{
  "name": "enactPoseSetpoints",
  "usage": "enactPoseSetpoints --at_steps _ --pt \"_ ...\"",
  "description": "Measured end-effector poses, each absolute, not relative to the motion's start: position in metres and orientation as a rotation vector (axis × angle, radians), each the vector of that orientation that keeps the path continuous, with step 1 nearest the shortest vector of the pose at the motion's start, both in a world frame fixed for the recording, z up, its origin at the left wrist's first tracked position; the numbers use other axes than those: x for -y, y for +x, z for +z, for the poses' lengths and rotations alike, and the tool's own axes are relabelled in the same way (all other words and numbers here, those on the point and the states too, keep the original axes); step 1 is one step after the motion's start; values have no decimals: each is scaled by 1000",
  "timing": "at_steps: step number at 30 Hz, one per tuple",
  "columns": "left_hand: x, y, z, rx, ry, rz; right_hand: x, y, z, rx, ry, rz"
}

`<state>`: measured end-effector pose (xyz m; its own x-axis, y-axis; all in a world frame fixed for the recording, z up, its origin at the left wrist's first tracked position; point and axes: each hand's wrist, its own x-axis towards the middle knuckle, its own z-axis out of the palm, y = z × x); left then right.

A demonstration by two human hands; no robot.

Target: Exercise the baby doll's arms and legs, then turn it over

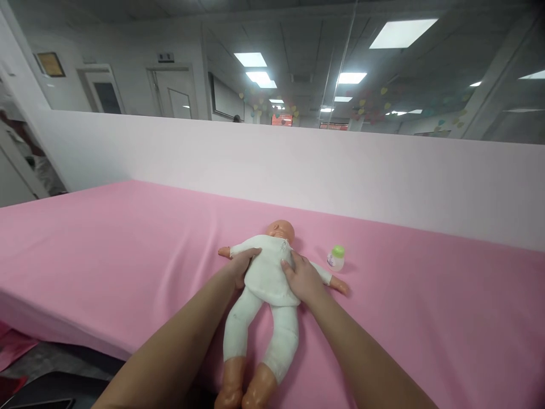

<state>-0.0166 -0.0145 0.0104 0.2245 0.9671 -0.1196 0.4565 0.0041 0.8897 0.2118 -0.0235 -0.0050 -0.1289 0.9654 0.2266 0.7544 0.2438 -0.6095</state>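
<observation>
A baby doll (268, 278) in a white suit lies on its back on the pink sheet (128, 255), head pointing away from me and feet toward me. My left hand (242, 264) grips the doll's torso on its left side, just below the outstretched arm. My right hand (301, 278) grips the torso on the opposite side, thumb across the chest. A small baby bottle with a green cap (336, 257) lies on the sheet just right of the doll's arm, apart from my hands.
A pale pink partition wall (298, 165) runs along the far edge of the bed, with glass above it. The bed's near-left edge (63, 335) drops to a dark floor. A person stands partly in view at the far left (25, 153).
</observation>
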Motion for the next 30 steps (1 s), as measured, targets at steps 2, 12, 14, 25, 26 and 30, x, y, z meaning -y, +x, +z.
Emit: enactPoseSetpoints --at_steps 2,12,14,25,26,30 --pt "13 -12 11 -1108 1289 739 22 211 -7 1928 -1558 480" --pt "11 0 1 -526 822 951 25 203 -4 1764 -1457 664" --pt "16 3 3 -490 862 1017 25 203 -2 1709 -1429 702" --pt "32 12 20 -525 980 1197 43 194 22 1345 -1064 1230" --pt "34 12 23 -498 1003 1195 46 191 24 1312 -973 1302" --pt "45 13 37 -462 1134 1179 51 179 30 1100 -789 1554"
